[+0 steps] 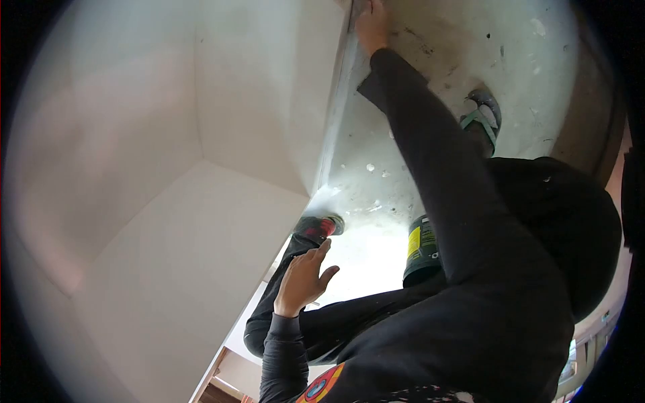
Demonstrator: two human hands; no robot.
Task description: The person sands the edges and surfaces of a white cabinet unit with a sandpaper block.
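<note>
My left hand [302, 279] is raised over my bent left leg, its back towards the camera. The thumb is spread from the fingers and nothing shows in the hand. At the top edge of the view, my right hand [373, 28] is stretched far out, close to the line where the pale wall [269, 87] meets the stained floor [457, 40]. The frame edge cuts it off, so its finger pose and anything in it cannot be made out.
A dark bucket [421, 252] with a yellow label stands between my legs. My left shoe [329, 226] rests near the wall's edge, and my right foot in a strapped sandal [484, 111] is further right. Light spots and dark marks dot the floor.
</note>
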